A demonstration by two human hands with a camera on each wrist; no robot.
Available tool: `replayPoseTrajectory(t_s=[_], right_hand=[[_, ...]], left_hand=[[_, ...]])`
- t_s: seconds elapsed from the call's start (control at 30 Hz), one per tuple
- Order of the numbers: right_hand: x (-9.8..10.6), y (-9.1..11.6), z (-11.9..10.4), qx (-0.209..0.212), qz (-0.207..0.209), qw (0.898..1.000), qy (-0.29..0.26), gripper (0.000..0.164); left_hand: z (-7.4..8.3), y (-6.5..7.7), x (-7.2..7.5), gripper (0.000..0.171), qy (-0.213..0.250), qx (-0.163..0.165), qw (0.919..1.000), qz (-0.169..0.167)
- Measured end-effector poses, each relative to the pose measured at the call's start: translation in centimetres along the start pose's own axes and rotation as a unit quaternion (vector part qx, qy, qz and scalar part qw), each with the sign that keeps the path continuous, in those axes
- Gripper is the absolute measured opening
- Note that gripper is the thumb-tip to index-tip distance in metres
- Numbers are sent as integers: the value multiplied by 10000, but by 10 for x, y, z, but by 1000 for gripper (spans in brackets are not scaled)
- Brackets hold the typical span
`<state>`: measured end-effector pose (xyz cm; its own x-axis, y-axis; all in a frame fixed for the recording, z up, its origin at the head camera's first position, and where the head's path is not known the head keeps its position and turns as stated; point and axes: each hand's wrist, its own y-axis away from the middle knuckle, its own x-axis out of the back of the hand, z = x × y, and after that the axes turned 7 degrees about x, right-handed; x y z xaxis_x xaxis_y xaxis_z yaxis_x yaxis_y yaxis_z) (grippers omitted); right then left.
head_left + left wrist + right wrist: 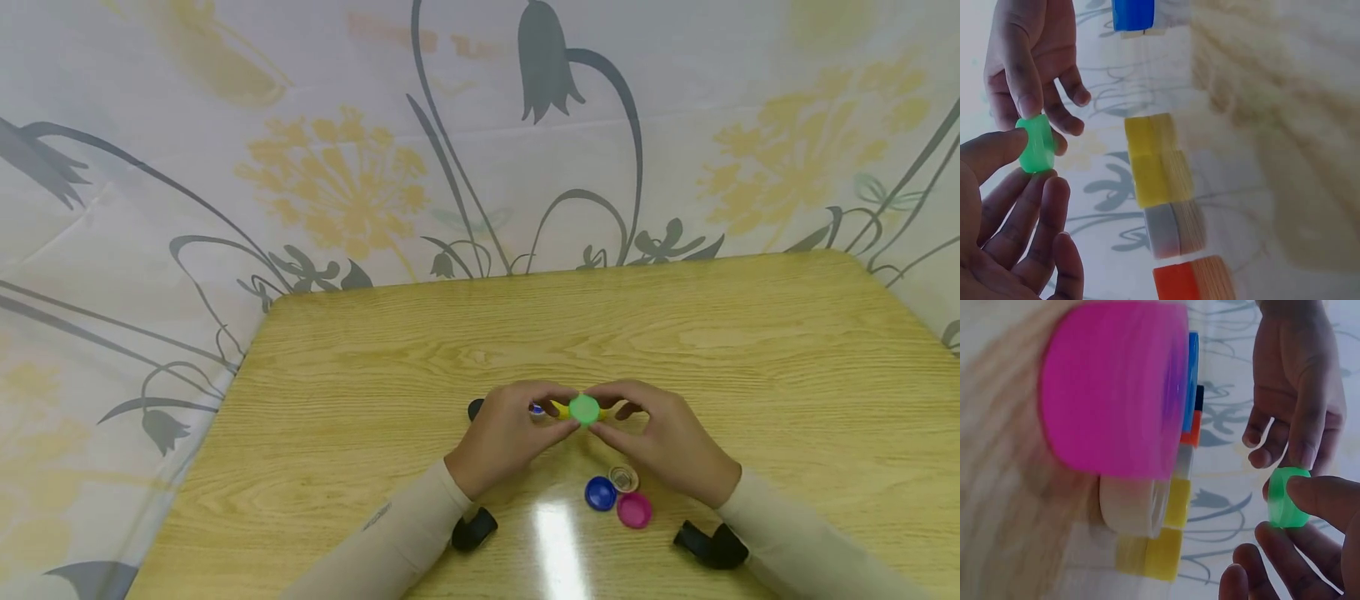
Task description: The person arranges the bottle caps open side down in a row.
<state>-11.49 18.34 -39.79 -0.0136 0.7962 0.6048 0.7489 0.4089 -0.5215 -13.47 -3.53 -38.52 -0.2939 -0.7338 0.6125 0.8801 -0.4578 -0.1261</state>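
Contact by the left grip (506,437) and right grip (675,442) is made on opposite sides of one green round piece (583,409). Each grip is narrow: the piece is pinched between thumb and fingertips on both sides, while the remaining fingers are spread apart from it. The piece is held above the desk (375,358), with its round face turned toward the head view. Whether it is one part or two joined cannot be told.

Beyond the grips, a row is partly screened. Two yellow pieces (1147,156) are seen directly behind the held piece; a grey-white piece (1163,232) and an orange piece (1175,281) are placed toward the left grip's side, and a black piece (476,408) is found just left of that grip. A blue cap (600,493), a pink cap (634,510) and a cream cap (622,478) are grouped on the near side of the right grip.

Balanced pressure is recommended, since the smooth rim could be made to slip or spin if one thumb is pressed harder. Release by either grip is best deferred until the other is judged firm. The near caps should be given clearance by the wrists.
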Motion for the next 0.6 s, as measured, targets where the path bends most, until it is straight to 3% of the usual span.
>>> replayPoseTrajectory(t_s=[0.43, 0.6], right_hand=[[15, -3, 16, -332, 51, 9989, 313, 27], [18, -3, 20, -366, 42, 9986, 368, 28]], left_hand=[[9, -26, -12, 30, -662, -13, 9977, 119], [10, -33, -16, 30, -653, 48, 9979, 25]])
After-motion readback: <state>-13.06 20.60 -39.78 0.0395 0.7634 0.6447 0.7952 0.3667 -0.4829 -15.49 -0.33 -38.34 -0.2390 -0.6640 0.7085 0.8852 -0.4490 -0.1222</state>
